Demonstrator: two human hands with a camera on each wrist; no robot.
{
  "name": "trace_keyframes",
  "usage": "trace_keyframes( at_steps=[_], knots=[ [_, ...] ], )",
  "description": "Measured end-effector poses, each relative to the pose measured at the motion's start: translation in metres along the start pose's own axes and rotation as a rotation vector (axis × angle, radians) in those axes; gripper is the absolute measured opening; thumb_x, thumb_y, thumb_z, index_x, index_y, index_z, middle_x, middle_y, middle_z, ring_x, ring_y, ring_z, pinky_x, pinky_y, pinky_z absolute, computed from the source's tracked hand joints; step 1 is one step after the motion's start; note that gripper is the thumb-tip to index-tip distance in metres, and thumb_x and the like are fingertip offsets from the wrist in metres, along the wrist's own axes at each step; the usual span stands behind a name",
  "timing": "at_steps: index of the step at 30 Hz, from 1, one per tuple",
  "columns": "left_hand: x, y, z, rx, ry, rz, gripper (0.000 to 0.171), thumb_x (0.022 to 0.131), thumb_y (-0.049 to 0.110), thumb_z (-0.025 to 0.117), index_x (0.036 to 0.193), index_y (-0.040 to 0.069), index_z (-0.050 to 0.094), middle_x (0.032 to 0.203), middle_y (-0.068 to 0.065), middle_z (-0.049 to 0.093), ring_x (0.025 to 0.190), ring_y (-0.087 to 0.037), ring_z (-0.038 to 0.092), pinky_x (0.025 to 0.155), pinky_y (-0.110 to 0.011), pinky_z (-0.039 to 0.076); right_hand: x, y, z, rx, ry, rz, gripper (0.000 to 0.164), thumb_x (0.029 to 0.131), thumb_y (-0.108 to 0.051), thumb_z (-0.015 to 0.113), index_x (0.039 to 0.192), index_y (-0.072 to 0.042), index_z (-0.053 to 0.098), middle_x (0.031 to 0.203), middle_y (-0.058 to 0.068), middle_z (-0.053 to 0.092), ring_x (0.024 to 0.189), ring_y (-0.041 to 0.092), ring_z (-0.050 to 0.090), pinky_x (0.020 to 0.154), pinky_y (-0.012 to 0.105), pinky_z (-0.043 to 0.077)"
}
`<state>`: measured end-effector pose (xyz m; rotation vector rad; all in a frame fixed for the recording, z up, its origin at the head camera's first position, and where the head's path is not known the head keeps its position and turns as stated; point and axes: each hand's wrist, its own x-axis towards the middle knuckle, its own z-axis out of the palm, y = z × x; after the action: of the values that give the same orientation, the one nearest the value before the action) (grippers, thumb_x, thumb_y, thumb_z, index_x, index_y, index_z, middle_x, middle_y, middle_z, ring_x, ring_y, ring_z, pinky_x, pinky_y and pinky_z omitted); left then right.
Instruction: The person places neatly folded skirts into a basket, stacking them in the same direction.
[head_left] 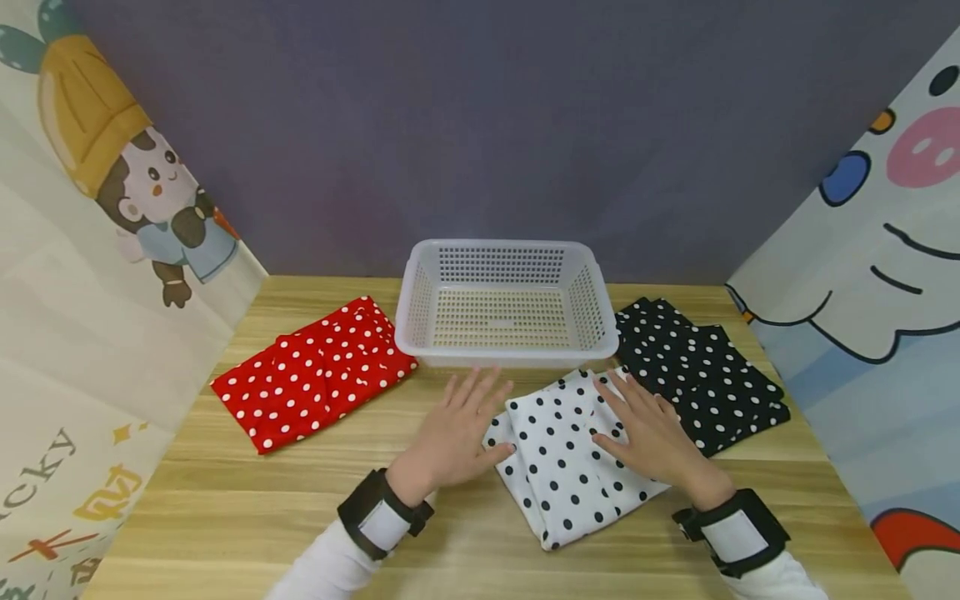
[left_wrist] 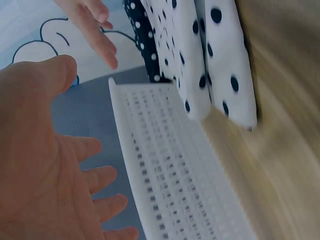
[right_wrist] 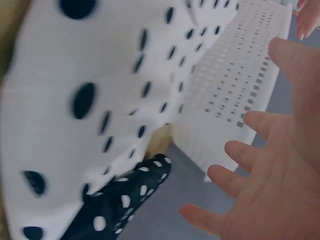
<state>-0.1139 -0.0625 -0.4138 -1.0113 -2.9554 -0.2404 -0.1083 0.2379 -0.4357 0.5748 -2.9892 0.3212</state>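
Folded white cloth with black dots (head_left: 562,467) lies on the table in front of the basket. Over its right part hovers my right hand (head_left: 648,437), fingers straight and spread; the right wrist view shows a gap between palm and cloth. My left hand (head_left: 457,437) is held above the table at the cloth's left edge, fingers extended and nothing in them. A black cloth with white dots (head_left: 697,375) lies to the right, partly under the white one. At the left is a folded red cloth with white dots (head_left: 315,375).
A white plastic basket (head_left: 506,358) with perforated walls stands at the back middle, with nothing in it. Behind the wooden table (head_left: 300,517) rises a dark grey panel (head_left: 480,125). Printed cartoon curtains (head_left: 60,350) hang at both sides.
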Motion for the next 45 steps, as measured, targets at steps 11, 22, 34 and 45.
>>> trace_keyframes(
  at_steps=[11,22,34,45],
  knots=[
    [-0.001,0.026,0.025,-0.029,-0.008,0.032,0.076,0.087,0.058,0.046,0.146,0.015,0.024,0.153,-0.009,0.016,0.139,-0.032,0.018,0.109,-0.050,0.021,-0.018,0.011,0.015,-0.003,-0.060,0.053,0.069,0.081,-0.036,0.066,0.138,-0.006,0.039,0.144,0.023,0.031,0.127,0.046,0.032,0.093,0.067,0.029],
    [-0.005,0.057,0.054,-0.032,-0.068,0.086,0.069,0.088,0.060,0.042,0.139,0.014,0.039,0.140,-0.007,0.040,0.126,-0.023,0.038,0.104,-0.037,0.033,-0.033,0.018,0.024,0.036,-0.085,0.166,0.056,0.087,-0.026,0.058,0.133,0.002,0.042,0.136,0.028,0.038,0.120,0.049,0.038,0.091,0.065,0.032],
    [-0.011,0.061,0.062,0.071,-0.094,0.090,0.061,0.085,0.057,0.051,0.132,0.018,0.050,0.135,-0.006,0.044,0.124,-0.022,0.039,0.098,-0.035,0.036,-0.037,0.023,0.037,0.015,-0.112,0.198,0.053,0.088,-0.028,0.056,0.133,-0.001,0.045,0.139,0.026,0.036,0.121,0.049,0.036,0.091,0.068,0.030],
    [-0.019,0.047,0.064,0.034,-0.087,0.082,0.058,0.085,0.055,0.051,0.131,0.019,0.051,0.136,-0.004,0.044,0.125,-0.021,0.038,0.099,-0.038,0.036,-0.041,0.009,0.034,0.062,-0.080,0.163,0.052,0.089,-0.030,0.056,0.131,-0.001,0.047,0.138,0.026,0.038,0.120,0.048,0.039,0.092,0.066,0.031]
  ],
)
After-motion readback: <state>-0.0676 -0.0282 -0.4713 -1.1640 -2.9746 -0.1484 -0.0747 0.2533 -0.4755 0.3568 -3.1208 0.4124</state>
